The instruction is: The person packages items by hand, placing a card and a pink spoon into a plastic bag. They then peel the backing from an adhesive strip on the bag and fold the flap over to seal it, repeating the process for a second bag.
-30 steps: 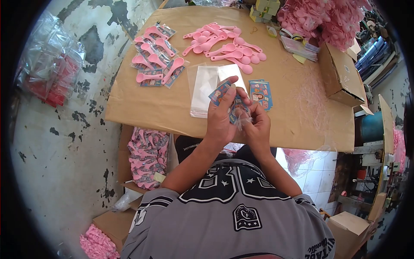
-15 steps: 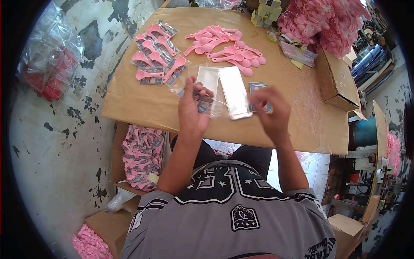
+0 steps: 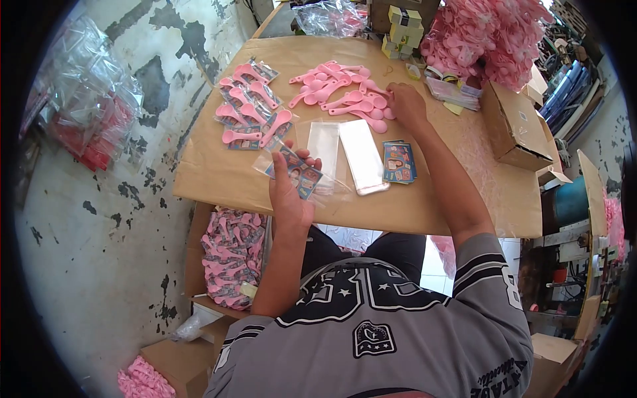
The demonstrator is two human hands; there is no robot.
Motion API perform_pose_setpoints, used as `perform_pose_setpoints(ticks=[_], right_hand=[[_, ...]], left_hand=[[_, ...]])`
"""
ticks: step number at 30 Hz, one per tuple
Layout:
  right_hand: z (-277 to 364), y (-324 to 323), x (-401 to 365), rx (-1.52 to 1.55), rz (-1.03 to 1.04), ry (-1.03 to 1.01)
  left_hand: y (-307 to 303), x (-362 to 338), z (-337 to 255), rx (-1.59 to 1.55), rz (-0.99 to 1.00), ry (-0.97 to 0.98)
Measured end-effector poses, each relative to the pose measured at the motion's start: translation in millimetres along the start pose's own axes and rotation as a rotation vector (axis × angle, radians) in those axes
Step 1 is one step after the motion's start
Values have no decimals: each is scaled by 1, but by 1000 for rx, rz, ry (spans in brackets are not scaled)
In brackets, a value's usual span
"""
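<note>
My left hand (image 3: 290, 192) is closed around a clear plastic bag (image 3: 265, 166) with a blue printed card (image 3: 300, 174) in it, held above the table's near side. My right arm stretches forward, and my right hand (image 3: 407, 106) is at the right end of a pile of pink spoons (image 3: 330, 83). Its fingertips pinch the end of one pink spoon (image 3: 373, 87). Between my hands lie a stack of clear bags (image 3: 323, 149), a shiny white rectangular slab (image 3: 361, 156) and a small stack of printed cards (image 3: 399, 164).
On the table's left lie several bagged cards with pink spoons (image 3: 247, 106). A large heap of pink spoons (image 3: 481, 40) and a cardboard box (image 3: 514, 126) stand at the right. Below the table's left edge, a box holds many packed spoons (image 3: 230, 255).
My right hand has moved forward from beside the card stack to the spoon pile. My left hand still holds the bag, and the card shows more clearly. The view has shifted slightly.
</note>
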State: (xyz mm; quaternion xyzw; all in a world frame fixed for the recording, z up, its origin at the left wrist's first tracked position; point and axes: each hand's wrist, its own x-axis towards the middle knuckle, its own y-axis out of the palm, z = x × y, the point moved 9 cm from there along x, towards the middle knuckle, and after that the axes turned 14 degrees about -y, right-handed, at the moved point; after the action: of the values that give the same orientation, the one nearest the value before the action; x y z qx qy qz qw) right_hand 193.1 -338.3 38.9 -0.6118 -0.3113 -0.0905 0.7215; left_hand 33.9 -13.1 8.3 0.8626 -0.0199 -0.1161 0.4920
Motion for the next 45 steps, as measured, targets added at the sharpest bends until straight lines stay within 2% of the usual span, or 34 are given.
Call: perform_pose_setpoints(ticks=[1,4,5,6,8,10,13,18,23,26,29,32,35,38,41,44,45], right_hand=[[1,-4,-2,-5,-10,0],[7,-39,-20,289,-165,127],[19,-53,-33,521,-169,220],[37,-66,-49,754,-166,315],[78,-87,-85,944,-107,324],[112,-89,-127,1123,-2,445],[143,-81,-171,1447,101,585],[154,-91,-174,1503,1,536],[157,-91,-165,1526,13,453],[165,-97,-160,1687,-28,465],[153,-87,-165,1669,-124,480],[144,-80,-172,1436,-264,461],[144,-82,-176,1395,-407,425],[144,-105,-176,1121,-449,365],[151,-147,-162,835,-544,189],[168,-163,-155,543,-408,-90],[172,-167,-154,592,-374,-160]], left_hand=[[-6,2,-4,-4,-13,26],[-19,9,-23,15,-56,180],[-18,9,-32,26,-88,247],[-17,8,-40,37,-125,314],[-12,10,-49,10,-114,355],[0,19,-55,-26,-42,385],[16,26,-45,-30,-16,337],[40,34,1,38,96,165],[58,27,34,92,131,56],[68,24,48,67,194,-10],[75,21,68,-35,247,-153],[82,14,85,-46,254,-241],[85,10,99,-38,258,-306],[83,9,107,-29,268,-364],[79,10,110,-27,290,-428],[72,11,111,-42,234,-473],[68,12,110,-49,201,-483]])
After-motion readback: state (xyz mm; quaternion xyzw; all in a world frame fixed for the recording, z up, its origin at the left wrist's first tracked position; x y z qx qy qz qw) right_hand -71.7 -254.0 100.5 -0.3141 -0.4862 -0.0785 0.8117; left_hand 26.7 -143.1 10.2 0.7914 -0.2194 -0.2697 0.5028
